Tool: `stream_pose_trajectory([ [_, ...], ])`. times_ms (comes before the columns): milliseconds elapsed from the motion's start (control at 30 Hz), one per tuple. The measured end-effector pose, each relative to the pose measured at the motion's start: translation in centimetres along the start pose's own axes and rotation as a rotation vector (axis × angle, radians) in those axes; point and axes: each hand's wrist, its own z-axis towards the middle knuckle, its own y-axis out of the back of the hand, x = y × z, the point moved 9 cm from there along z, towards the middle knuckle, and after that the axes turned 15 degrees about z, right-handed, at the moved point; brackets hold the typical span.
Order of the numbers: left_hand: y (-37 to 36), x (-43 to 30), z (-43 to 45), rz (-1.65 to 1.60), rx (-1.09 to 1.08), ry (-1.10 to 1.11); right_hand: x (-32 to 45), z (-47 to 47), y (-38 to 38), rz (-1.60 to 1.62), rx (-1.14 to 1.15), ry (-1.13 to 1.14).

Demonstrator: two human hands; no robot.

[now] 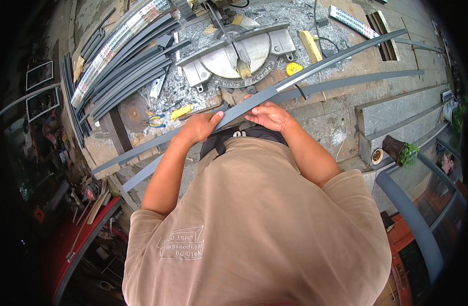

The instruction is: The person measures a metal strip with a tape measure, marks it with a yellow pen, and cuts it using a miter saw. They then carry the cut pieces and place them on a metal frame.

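A long grey metal profile (pixel 253 103) crosses in front of my waist, slanting up to the far right. A white strip shows along part of its upper face. My left hand (pixel 199 128) grips it with the thumb on top. My right hand (pixel 271 115) is further along, fingers passing under the profile, fingertips showing at its far edge. Behind it lies a second long grey profile (pixel 345 82), reaching from the left table edge to the right. Beyond both is a miter saw (pixel 234 57), its round base and fence strewn with metal shavings.
Grey profiles (pixel 134 80) are stacked at left. A yellow tape measure (pixel 294 69), a yellow block (pixel 310 46), blue-handled pliers (pixel 156 121) and a yellow tool (pixel 181 112) lie around the saw. Right of me are stone steps (pixel 398 114) and a potted plant (pixel 396 150).
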Motion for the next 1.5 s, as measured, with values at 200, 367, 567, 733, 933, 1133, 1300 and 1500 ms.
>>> stream_pose_trajectory([
  [200,1.3,-0.9,-0.1,0.145,-0.132,-0.014,-0.6,0.6,1.7,-0.026,-0.208,0.041],
  [367,0.6,-1.3,0.1,0.366,-0.321,-0.026,-1.0,0.9,1.8,-0.100,-0.343,0.107],
  [567,-1.2,-0.1,-2.2,0.209,-0.356,-0.135,-0.2,0.7,2.4,-0.184,-0.443,0.169],
  [733,-2.2,3.2,-3.8,0.153,-0.358,-0.077,0.6,0.6,1.7,-0.220,-0.410,0.166],
  [933,-1.1,3.5,-3.8,0.135,-0.450,-0.068,1.6,0.4,0.4,-0.213,-0.392,0.231],
  [1133,-0.7,4.2,-4.9,0.122,-0.374,-0.067,4.6,-0.7,1.1,-0.222,-0.464,0.303],
  [1300,-2.2,12.2,-7.9,-0.158,-0.291,-0.088,10.0,-3.2,4.4,-0.217,-0.617,0.428],
  [1500,-6.7,28.0,-12.9,-0.134,-0.558,0.430,15.3,-4.1,5.5,-0.174,-0.600,0.518],
])
